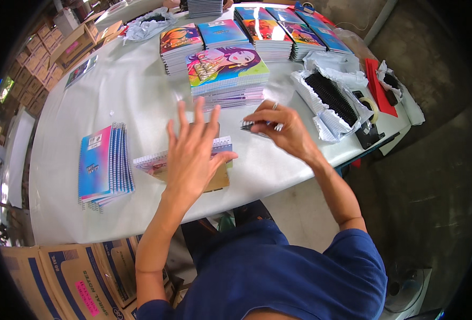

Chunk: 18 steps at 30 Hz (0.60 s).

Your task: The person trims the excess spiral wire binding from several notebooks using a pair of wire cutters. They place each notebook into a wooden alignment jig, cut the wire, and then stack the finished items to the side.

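My left hand, fingers spread, is over an unbound notebook with a row of punched holes along its far edge and a brown cardboard piece beneath. Its fingers hide much of the notebook. To the right, my right hand pinches a short black wire binding strip just above the table. A tall pile of unbound notebooks with a colourful cover stands beyond both hands. At the left lies a stack of wire-bound notebooks with blue and pink covers.
Torn white paper wraps a bundle of black binding strips on the right, beside a tape roll and a red sheet. More notebook stacks line the far side. Cardboard boxes stand below the table's left edge.
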{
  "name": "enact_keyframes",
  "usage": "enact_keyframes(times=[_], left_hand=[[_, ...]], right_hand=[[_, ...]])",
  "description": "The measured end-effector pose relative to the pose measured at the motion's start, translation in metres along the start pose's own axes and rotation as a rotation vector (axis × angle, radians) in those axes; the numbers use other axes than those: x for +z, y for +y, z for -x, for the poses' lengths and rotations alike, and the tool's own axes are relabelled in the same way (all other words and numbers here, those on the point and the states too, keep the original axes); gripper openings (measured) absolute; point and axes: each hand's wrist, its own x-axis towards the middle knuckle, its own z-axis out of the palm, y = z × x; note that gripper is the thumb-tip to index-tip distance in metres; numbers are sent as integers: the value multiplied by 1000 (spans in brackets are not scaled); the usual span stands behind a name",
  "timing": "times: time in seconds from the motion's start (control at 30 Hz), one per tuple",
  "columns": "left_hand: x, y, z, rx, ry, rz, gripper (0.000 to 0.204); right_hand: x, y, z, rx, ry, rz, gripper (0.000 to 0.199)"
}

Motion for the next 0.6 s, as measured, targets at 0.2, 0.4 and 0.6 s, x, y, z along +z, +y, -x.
enact_keyframes(times=[0.2,0.4,0.6], left_hand=[[21,-4,-3,-47,-197,213,47],[23,-5,1,-32,-148,238,44],[26,-6,3,-30,-119,221,52]], right_hand=[[26,2,5,125,-77,-112,13],[14,6,3,27,-305,-176,15],[18,3,-4,-48,-176,-25,13]])
